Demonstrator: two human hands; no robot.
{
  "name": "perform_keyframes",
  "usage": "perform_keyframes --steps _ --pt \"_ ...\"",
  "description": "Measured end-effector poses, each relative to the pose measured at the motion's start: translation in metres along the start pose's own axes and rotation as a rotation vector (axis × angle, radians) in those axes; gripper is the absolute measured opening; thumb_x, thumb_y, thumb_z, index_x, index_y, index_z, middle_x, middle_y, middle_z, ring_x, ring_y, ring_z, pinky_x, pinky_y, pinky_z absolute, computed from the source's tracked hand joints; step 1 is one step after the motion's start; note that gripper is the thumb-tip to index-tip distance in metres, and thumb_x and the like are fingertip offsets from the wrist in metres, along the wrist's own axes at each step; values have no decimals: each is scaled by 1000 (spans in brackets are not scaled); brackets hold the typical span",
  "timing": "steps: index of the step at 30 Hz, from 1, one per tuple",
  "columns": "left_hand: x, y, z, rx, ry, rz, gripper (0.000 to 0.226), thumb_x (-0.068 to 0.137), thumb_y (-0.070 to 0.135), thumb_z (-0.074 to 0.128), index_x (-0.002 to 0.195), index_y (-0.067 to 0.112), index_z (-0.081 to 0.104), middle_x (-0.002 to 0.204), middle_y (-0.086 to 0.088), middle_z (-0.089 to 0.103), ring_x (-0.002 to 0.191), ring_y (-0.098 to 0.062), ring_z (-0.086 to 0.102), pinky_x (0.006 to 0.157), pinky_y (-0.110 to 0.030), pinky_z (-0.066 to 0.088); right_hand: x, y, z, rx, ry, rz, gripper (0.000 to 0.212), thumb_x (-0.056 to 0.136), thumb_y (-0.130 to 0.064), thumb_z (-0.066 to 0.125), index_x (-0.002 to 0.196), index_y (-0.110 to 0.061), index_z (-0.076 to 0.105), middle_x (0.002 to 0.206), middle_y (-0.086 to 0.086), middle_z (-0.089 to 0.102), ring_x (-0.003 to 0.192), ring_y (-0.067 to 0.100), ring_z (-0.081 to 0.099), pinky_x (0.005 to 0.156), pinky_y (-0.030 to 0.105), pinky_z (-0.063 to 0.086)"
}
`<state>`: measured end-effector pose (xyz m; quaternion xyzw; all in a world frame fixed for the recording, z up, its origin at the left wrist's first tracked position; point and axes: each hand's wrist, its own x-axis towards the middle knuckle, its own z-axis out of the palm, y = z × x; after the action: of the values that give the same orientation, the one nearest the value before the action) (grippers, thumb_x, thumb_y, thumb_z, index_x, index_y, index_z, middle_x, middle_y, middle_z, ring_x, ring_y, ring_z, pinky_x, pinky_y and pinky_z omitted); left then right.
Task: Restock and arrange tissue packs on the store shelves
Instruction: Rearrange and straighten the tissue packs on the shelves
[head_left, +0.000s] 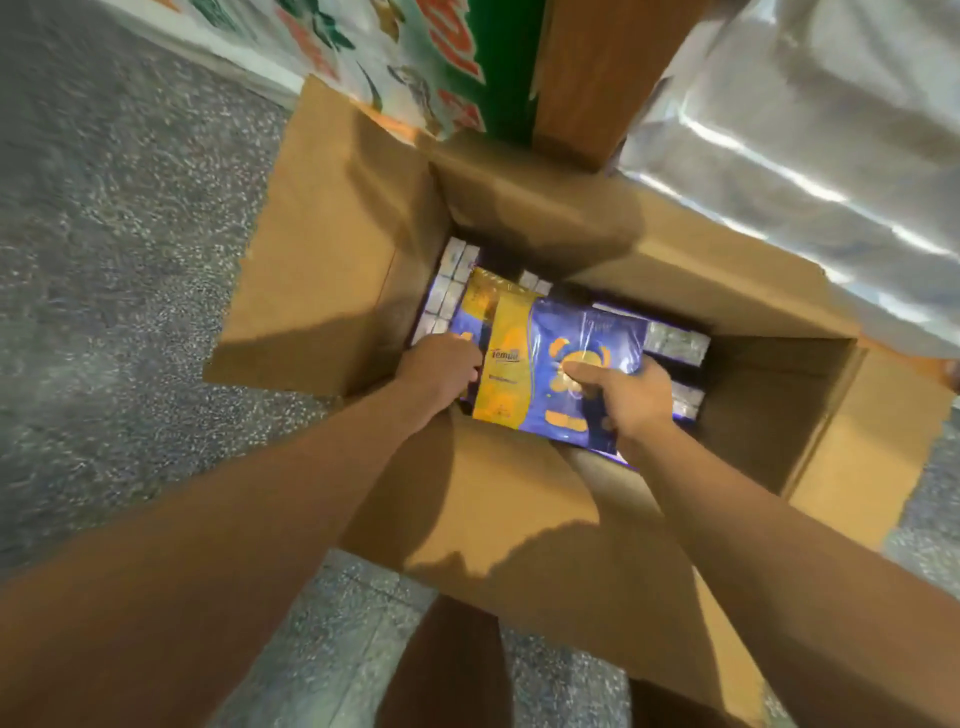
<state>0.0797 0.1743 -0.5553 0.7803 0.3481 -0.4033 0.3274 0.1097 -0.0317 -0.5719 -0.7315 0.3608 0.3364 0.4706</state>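
A blue and yellow tissue pack (540, 358) lies tilted in the mouth of an open cardboard box (332, 270) on the floor. My left hand (441, 366) grips the pack's left edge, its fingers hidden behind the pack. My right hand (623, 400) holds the pack's right end, thumb on top of the blue wrapper and fingers curled under it. More tissue packs (452, 291) lie packed below in the box, seen at the left and at the right (675, 345).
The box's flaps spread outward on all sides over a grey speckled floor (114, 260). A wooden post (597, 78) and a printed green and white bag (415, 62) stand behind the box. Shiny plastic-wrapped goods (810, 135) lie at the right.
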Motion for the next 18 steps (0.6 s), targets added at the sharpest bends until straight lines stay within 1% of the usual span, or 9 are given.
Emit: perform_keyframes --steps 2,4,7,9,10,12,14,16,18 --pt "6 -3 -6 22 87 -58 26 97 13 48 117 10 65 129 -15 63 116 -32 60 98 -37 48 -2 3 -19 -7 23 -71 50 49 -25 94 87 -26 62 86 7 75 74 30 72 59 42 57" --pt "10 -3 -11 -58 228 -97 37 93 14 54 130 14 59 132 -12 62 120 -31 58 96 -30 45 -3 6 -36 -56 93 -191 59 45 -36 95 93 -36 61 93 2 74 80 33 73 66 54 59" --pt "21 2 -1 -133 132 -93 74 84 33 75 146 20 38 123 -6 64 99 -30 67 80 -20 55 -13 0 -51 -131 174 -368 73 48 -51 95 108 -41 54 103 -6 70 89 25 72 72 51 58" --pt "25 13 13 -87 37 -74 97 77 45 80 153 22 25 133 -7 59 112 -32 64 92 -30 53 -23 -6 -56 -141 232 -404 70 53 -43 95 107 -37 51 98 -13 69 89 16 70 75 46 59" --pt "29 15 20 -47 31 -75 98 78 45 78 154 19 23 139 -7 55 122 -32 57 98 -31 48 -25 -7 -57 -139 253 -411 70 55 -39 94 108 -35 49 95 -15 68 88 13 69 75 45 59" --pt "38 16 31 3 78 -99 88 84 41 72 153 13 25 145 -12 47 130 -29 51 93 -31 43 -20 -1 -57 -136 271 -394 69 54 -37 94 106 -37 48 94 -16 66 86 15 69 71 47 60" --pt "44 15 35 1 111 -122 92 79 45 77 151 16 29 144 -13 48 127 -30 53 87 -28 45 -16 5 -58 -142 261 -374 69 50 -43 90 102 -46 46 98 -13 66 84 23 71 66 50 60" --pt "45 15 38 -43 95 -106 95 65 48 85 142 20 37 133 -13 56 118 -30 58 91 -35 52 -12 11 -59 -188 257 -365 70 49 -47 87 105 -49 44 102 -11 66 84 27 72 64 50 59" --pt "43 13 39 -143 72 -92 87 55 45 88 126 22 44 117 -11 64 106 -31 64 86 -44 57 -17 12 -60 -238 240 -366 71 51 -45 86 107 -49 43 103 -10 66 83 28 72 62 47 60"
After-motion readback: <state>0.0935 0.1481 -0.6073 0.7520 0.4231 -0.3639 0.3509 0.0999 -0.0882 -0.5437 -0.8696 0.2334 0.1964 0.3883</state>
